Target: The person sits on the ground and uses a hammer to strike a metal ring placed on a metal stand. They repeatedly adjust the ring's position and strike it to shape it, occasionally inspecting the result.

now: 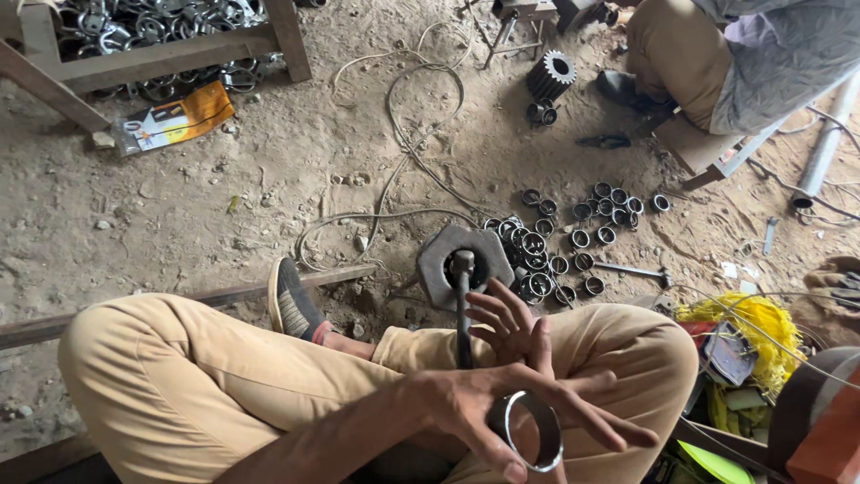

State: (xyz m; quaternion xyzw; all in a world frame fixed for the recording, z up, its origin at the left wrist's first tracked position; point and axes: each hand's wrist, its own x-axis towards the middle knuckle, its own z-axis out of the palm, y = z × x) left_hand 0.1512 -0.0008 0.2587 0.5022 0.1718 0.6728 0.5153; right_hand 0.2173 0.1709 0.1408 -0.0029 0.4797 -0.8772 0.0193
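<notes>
I sit cross-legged on a dirt floor. My left hand point(475, 408) reaches across from the lower left and holds a shiny steel ring point(528, 430) between thumb and fingers, over my right knee. Just beyond it my right hand point(509, 324) has its fingers spread and holds nothing, close beside the dark handle of a hammer point(462, 305). The hammer's head rests on a grey hexagonal steel block point(439, 260) on the ground in front of my legs.
Several small steel rings point(555, 242) lie scattered right of the block, with a second hammer point(632, 269). A gear point(551, 76) and another seated person point(717, 63) are at top right. Wires, a wooden frame point(161, 49), an orange packet point(175, 116) and yellow rope point(752, 327) surround me.
</notes>
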